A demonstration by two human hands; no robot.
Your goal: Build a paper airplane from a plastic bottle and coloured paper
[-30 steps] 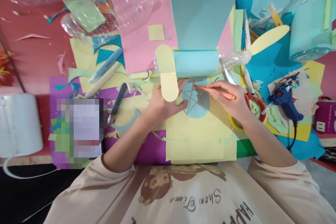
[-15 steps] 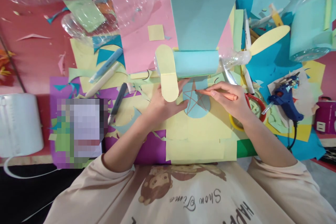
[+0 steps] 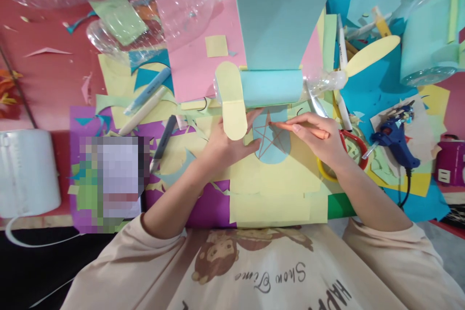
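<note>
My right hand point(image 3: 318, 141) is closed round an orange marker point(image 3: 312, 131), its tip on a rounded light-blue paper wing point(image 3: 274, 152). A five-pointed star point(image 3: 268, 139) in orange lines shows on that wing. My left hand point(image 3: 227, 145) lies at the wing's left edge, thumb and fingers spread, its fingers partly hidden. Above it is a model plane: a clear plastic bottle wrapped in light-blue paper point(image 3: 272, 88), with a pale yellow rounded strip point(image 3: 233, 118) at its left end and a yellow propeller blade point(image 3: 374, 54) by the cap. A second wide blue wing point(image 3: 283, 14) stretches away from me.
Right of my right hand lie red-and-yellow-handled scissors point(image 3: 354, 147) and a blue glue gun point(image 3: 394, 140). Clear plastic bottles point(image 3: 181, 9) lie at the back left; a large bottle point(image 3: 428, 34) stands at the right. Markers point(image 3: 147, 91), paper scraps and a blurred-out phone point(image 3: 119, 174) are on the left.
The marker tip has shifted very slightly left on the star. My left hand and the plane stay in place.
</note>
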